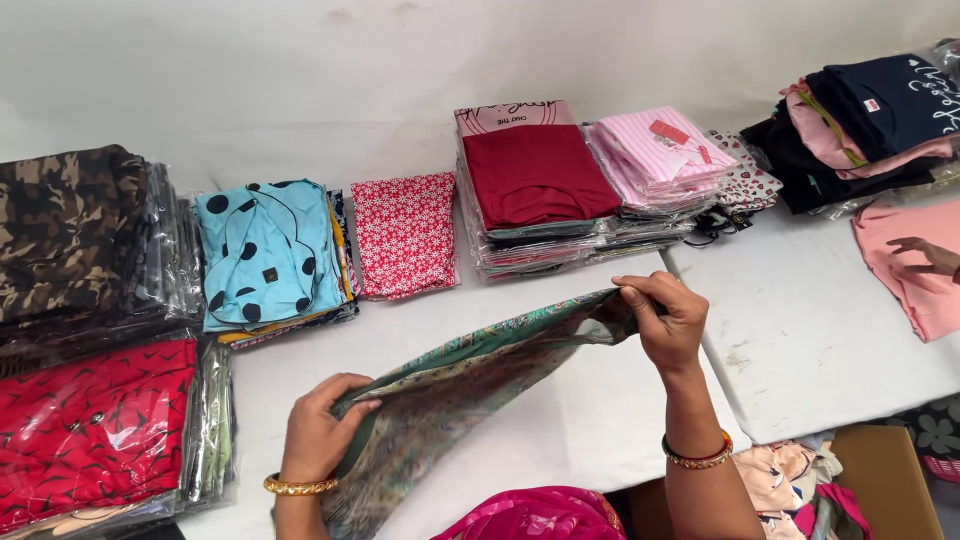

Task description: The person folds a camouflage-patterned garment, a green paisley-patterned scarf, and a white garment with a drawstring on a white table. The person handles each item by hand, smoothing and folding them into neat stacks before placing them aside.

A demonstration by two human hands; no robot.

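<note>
A green patterned cloth (470,385) with a teal border is stretched between both my hands above the white table (800,330). My left hand (320,430) grips its near lower end, fingers closed over the fabric, a gold bangle on the wrist. My right hand (665,315) pinches the far upper corner, with red and gold bangles on that wrist. The cloth sags in folds between the two hands and hangs down toward me.
Folded garments line the table's far side: camouflage stack (70,235), red packets (90,425), blue polka-dot pile (265,250), red floral piece (405,232), maroon stack (535,180), pink striped pile (660,150), dark pile (870,115). Another person's hand (925,255) rests on pink cloth (915,270). Cardboard box (885,480) lower right.
</note>
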